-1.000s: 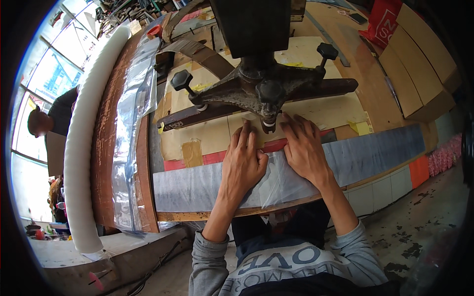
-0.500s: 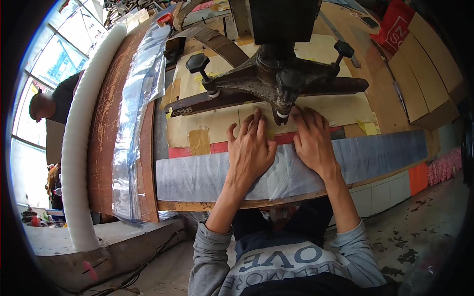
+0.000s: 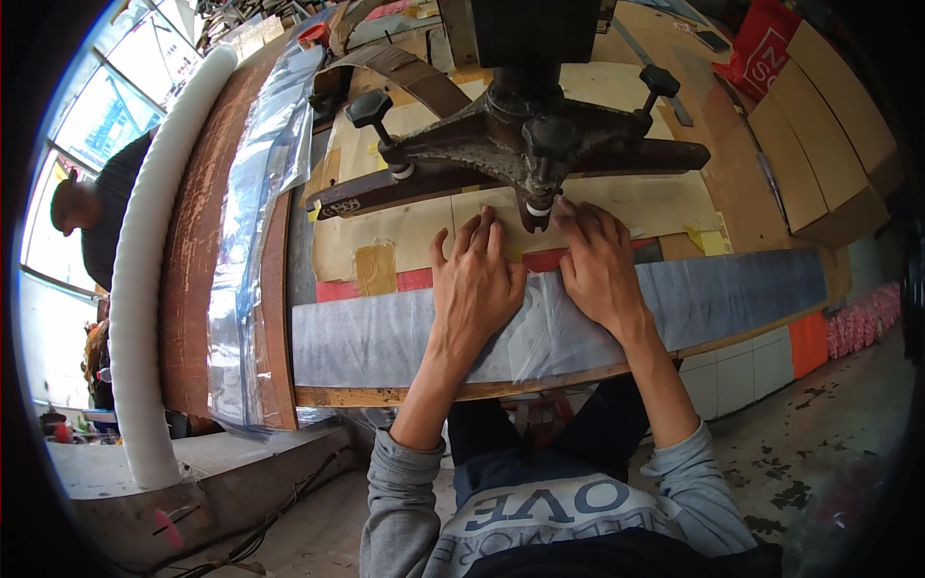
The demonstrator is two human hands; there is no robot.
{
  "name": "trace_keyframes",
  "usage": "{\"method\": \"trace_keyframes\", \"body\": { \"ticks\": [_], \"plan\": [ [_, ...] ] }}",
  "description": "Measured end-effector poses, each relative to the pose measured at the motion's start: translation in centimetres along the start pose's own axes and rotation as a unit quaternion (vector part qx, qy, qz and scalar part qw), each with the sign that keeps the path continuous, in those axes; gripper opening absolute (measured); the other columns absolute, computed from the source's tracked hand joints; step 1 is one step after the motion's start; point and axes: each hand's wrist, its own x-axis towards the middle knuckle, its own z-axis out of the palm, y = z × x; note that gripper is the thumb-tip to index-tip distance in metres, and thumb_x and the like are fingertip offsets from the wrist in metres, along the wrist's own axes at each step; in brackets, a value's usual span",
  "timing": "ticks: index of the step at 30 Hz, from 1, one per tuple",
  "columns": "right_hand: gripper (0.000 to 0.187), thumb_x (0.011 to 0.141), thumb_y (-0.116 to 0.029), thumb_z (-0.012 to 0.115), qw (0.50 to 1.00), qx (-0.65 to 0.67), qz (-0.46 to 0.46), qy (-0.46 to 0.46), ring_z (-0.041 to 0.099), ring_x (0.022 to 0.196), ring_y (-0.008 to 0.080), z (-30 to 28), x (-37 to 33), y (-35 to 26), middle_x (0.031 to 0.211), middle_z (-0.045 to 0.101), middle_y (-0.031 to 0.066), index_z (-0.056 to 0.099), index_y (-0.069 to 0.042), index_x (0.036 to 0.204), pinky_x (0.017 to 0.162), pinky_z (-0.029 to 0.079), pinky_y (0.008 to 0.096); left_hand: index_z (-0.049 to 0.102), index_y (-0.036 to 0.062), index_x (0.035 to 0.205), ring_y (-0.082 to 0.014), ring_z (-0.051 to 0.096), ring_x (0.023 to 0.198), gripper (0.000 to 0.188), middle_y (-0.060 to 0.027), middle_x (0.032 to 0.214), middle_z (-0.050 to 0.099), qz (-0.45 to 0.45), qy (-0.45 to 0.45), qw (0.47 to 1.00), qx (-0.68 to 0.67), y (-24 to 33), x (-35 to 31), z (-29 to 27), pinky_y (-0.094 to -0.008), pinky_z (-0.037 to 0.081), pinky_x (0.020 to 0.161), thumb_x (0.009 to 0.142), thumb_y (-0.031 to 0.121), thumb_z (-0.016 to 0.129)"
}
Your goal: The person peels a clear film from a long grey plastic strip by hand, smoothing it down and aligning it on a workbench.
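My left hand (image 3: 474, 284) lies palm down at the bench's front, fingers spread and reaching forward. Beside it, my right hand (image 3: 599, 270) rests the same way, its fingertips near the foot of a dark metal press head (image 3: 530, 144). Clear plastic film (image 3: 541, 332) lies wrinkled between my wrists over a grey strip (image 3: 371, 337). Under my fingers is a pale board (image 3: 424, 231) edged by a red strip (image 3: 416, 280). My palms hide what lies directly beneath them. Neither hand visibly grips anything.
Black knobs (image 3: 370, 108) stick up from the press arms. Clear sheeting (image 3: 252, 231) covers a brown board at left, beside a long white roll (image 3: 145, 270). Cardboard boxes (image 3: 819, 144) and a red bag (image 3: 759, 48) stand at right. Another person (image 3: 106, 212) is beyond the roll.
The bench and press have shifted slightly left and up in the picture. My hands keep nearly the same pose on the board. Beyond the roll, the other person has moved, and the carton there is out of sight.
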Motion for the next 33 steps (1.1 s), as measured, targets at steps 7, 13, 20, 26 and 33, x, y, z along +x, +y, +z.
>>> {"method": "trace_keyframes", "body": {
  "ticks": [7,13,20,26,33],
  "plan": [
    [0.036,0.076,-0.007,0.058,1.000,0.009,0.008,0.010,0.047,0.117,0.0303,0.21,0.22,0.08,0.125,0.054,0.0138,0.056,-0.001,0.111,0.101,0.034,0.0452,0.053,-0.0066,0.117,-0.0285,0.050,0.119,0.048,-0.0197,0.129,0.054,-0.006,0.004,1.000,-0.009,-0.31,0.17,0.52,-0.0516,0.030,0.101,0.076,0.019,0.054],
    [0.036,0.075,-0.007,0.058,1.000,0.014,0.016,0.009,0.047,0.116,0.0305,0.11,0.27,0.05,0.124,0.055,0.0133,0.056,-0.001,0.111,0.100,0.034,0.0453,0.055,-0.0073,0.116,-0.0294,0.050,0.119,0.048,-0.0202,0.127,0.055,-0.007,0.015,1.000,-0.012,-0.40,0.15,0.62,-0.0494,0.031,0.102,0.075,0.019,0.055],
    [0.036,0.075,-0.007,0.057,1.000,0.011,0.011,0.015,0.047,0.116,0.0310,0.03,0.20,0.00,0.124,0.055,0.0132,0.056,-0.001,0.111,0.100,0.034,0.0459,0.054,-0.0082,0.116,-0.0300,0.050,0.119,0.048,-0.0207,0.128,0.054,-0.030,0.007,0.999,-0.018,-0.10,0.02,0.50,-0.0484,0.032,0.102,0.075,0.017,0.055],
    [0.035,0.076,-0.007,0.057,1.000,0.004,0.012,0.013,0.048,0.116,0.0311,-0.01,0.20,-0.13,0.125,0.055,0.0135,0.056,-0.001,0.110,0.100,0.035,0.0462,0.053,-0.0076,0.117,-0.0299,0.050,0.119,0.048,-0.0204,0.129,0.052,-0.031,0.006,0.999,-0.005,0.05,-0.02,0.21,-0.0479,0.032,0.102,0.075,0.016,0.055],
    [0.036,0.076,-0.007,0.056,1.000,0.000,0.021,0.000,0.047,0.117,0.0307,-0.26,0.24,-0.39,0.124,0.055,0.0134,0.056,0.000,0.111,0.100,0.035,0.0462,0.053,-0.0088,0.115,-0.0304,0.049,0.119,0.046,-0.0213,0.128,0.052,-0.019,0.009,1.000,-0.016,0.00,0.01,0.12,-0.0430,0.035,0.100,0.075,0.015,0.054]
  ]
}}
